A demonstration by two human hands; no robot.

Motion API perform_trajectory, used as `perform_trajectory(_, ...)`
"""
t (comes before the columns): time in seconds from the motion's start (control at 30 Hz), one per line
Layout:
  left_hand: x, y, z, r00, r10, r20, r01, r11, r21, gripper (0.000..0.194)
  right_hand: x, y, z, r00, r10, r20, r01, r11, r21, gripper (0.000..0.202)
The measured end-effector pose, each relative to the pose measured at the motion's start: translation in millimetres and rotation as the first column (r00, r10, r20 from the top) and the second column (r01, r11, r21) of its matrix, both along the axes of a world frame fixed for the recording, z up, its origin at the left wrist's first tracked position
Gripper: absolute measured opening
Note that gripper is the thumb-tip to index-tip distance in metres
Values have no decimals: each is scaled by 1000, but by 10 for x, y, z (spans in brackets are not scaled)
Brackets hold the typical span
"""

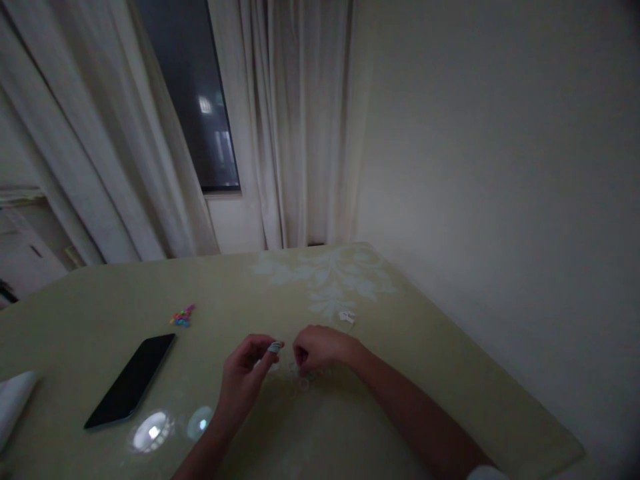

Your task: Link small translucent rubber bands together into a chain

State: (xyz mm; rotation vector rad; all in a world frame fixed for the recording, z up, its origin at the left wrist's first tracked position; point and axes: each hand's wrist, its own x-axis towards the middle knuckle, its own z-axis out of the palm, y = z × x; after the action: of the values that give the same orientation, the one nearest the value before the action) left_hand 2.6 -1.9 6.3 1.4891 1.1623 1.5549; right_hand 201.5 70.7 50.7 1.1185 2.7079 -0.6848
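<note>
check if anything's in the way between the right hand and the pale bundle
Nothing visible: only a small gap parts the right hand from the bundle, which the left hand pinches. The phone lies off to the left.

So there's a black-screened phone or tablet (131, 381) lying slantwise on the left of the surface (235, 297), plus something white (15, 403), cut off at the near left edge. Far side: pale curtains (110, 133) either side of a dark window (183, 93). Plain wall (500, 173) along the right.
</note>
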Motion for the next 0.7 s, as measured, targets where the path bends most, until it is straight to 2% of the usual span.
perform_trajectory(0.17,-21,1,13,1000,5,-29,-5,1000,11,24,-18,-10,-2,999,32,37,-32,999,-6,20)
perform_trajectory(0.4,-26,4,-32,999,-25,-34,25,1000,4,19,71,7,94,999,18,45,-18,1000,-11,23)
perform_trajectory(0.53,-27,-2,-40,998,-33,-58,33,999,8,17,121,23,137,997,23,78,-27,999,43,23)
perform_trajectory(0.7,-19,-11,7,998,-25,-64,25,1000,5,19,38,-48,97,1000,-10,-8,11,992,125,21)
